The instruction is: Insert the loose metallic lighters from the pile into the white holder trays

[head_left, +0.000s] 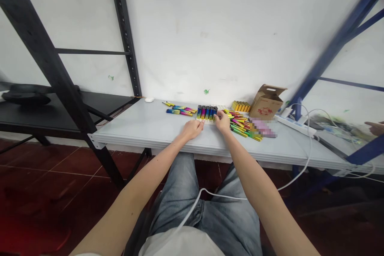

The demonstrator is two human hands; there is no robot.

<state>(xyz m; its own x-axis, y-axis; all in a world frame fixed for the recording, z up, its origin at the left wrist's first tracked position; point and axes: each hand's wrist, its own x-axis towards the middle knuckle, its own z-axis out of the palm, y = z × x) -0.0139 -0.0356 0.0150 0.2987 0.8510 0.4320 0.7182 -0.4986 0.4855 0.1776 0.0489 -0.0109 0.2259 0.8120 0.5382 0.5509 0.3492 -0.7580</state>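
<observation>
Several shiny multicolored cylinders with dark tops (207,112) stand upright side by side in a white holder near the middle of the table. My left hand (192,129) is at the holder's front left edge, its fingers closed together; what they grip is too small to make out. At the right end of the row, my right hand (222,122) has its fingers closed around or against the last cylinder. Loose multicolored sticks (181,110) lie to the left of the row. A larger pile of yellow, green and red sticks (240,124) lies to the right.
An open cardboard box (266,103) stands at the back right, beside a block of yellow cylinders (241,106). A white power strip (295,125) with cables lies farther right. A small white object (149,99) rests at the back left. Metal posts flank the table (132,129).
</observation>
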